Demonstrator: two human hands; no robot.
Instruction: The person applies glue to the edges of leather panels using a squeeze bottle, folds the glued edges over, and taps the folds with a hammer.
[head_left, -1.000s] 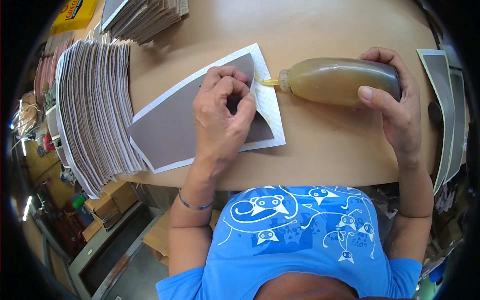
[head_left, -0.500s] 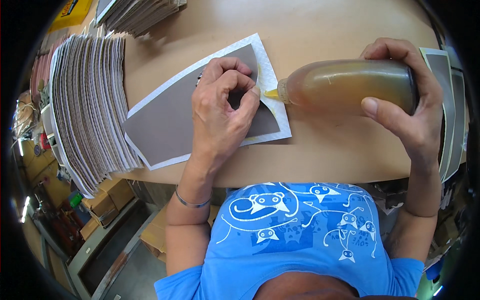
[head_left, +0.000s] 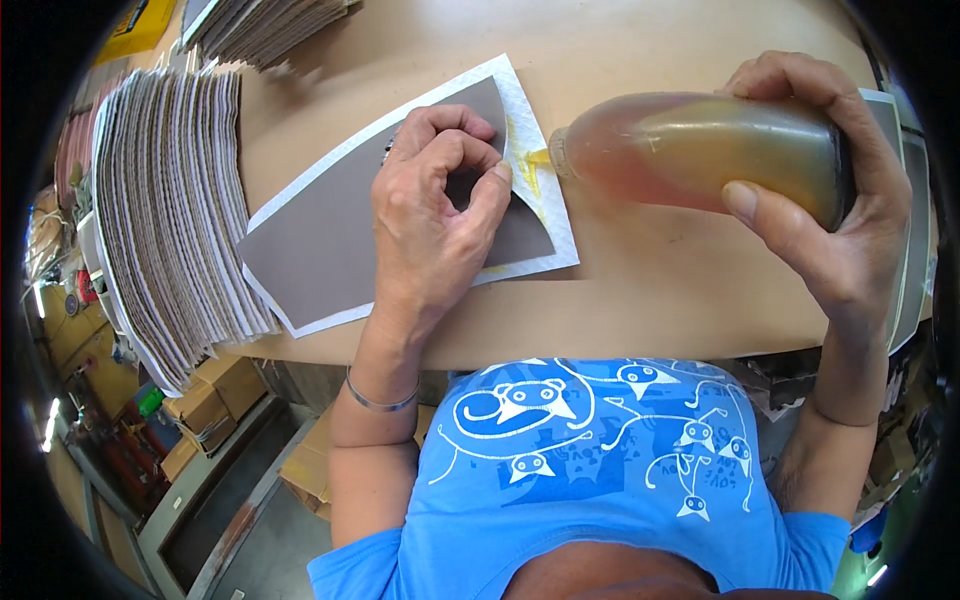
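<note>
My left hand (head_left: 440,205) pinches the right edge of a grey-brown sheet (head_left: 330,220) and holds that edge lifted. Beneath it lies a larger white backing sheet (head_left: 548,218), its border showing all round. Yellowish glue (head_left: 528,172) streaks the white part by the raised edge. My right hand (head_left: 830,190) is wrapped round the base of a squeeze bottle (head_left: 680,150), which is tipped on its side and filled with amber liquid. Its yellow nozzle points left, at the glue, close to my left fingertips.
A long row of stacked layered pieces (head_left: 175,215) stands left of the sheet, with another stack (head_left: 260,30) at the back left. More grey pieces with pale borders (head_left: 912,230) lie at the far right. The table's front edge (head_left: 640,355) runs before my body.
The bottle has moved slightly up, and its nozzle has left more yellow glue along the white border. My left hand keeps its pinch on the lifted edge.
</note>
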